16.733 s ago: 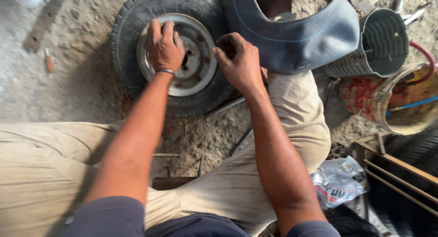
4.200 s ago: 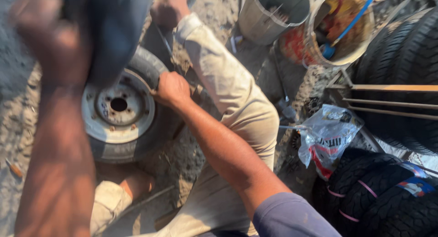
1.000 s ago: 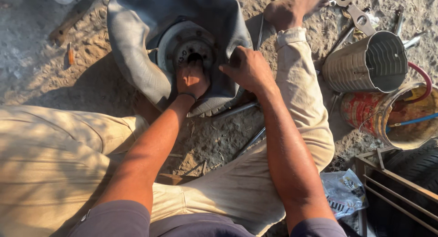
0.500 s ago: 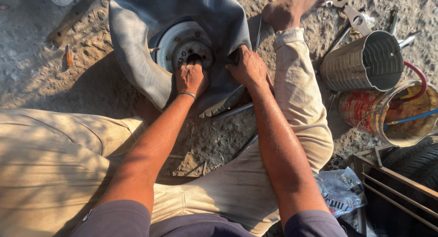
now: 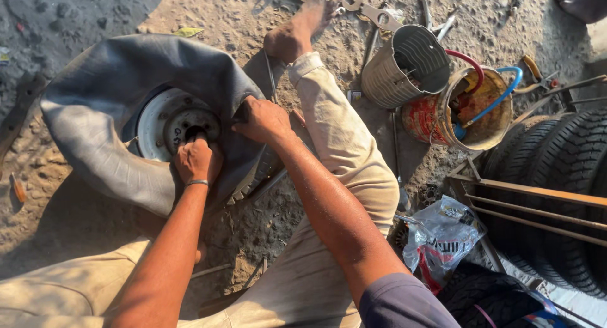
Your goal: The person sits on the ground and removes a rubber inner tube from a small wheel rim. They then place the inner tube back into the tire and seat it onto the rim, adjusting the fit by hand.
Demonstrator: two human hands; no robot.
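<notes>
A small wheel lies flat on the sandy ground, its white steel rim (image 5: pixel 158 122) showing in the middle. A limp grey inner tube (image 5: pixel 114 81) is draped over the wheel and covers most of the tyre (image 5: pixel 256 176). My left hand (image 5: pixel 197 160) grips the tube's inner edge at the rim's hub hole. My right hand (image 5: pixel 262 119) clutches the tube's edge on the right side of the rim. I sit on the ground with my right leg (image 5: pixel 341 151) stretched past the wheel.
A ribbed metal bucket (image 5: pixel 404 66) and a rusty red bucket (image 5: pixel 465 110) with hoses stand at the upper right. Wrenches (image 5: pixel 370 12) lie beyond them. Stacked tyres (image 5: pixel 563 176), a metal frame (image 5: pixel 531 195) and a plastic bag (image 5: pixel 442 236) crowd the right side. Another person's foot (image 5: pixel 582 0) shows top right.
The camera view has shifted right and the wheel now sits further left. Both hands stay on the inner tube at the rim, the right hand pulling its edge rightward.
</notes>
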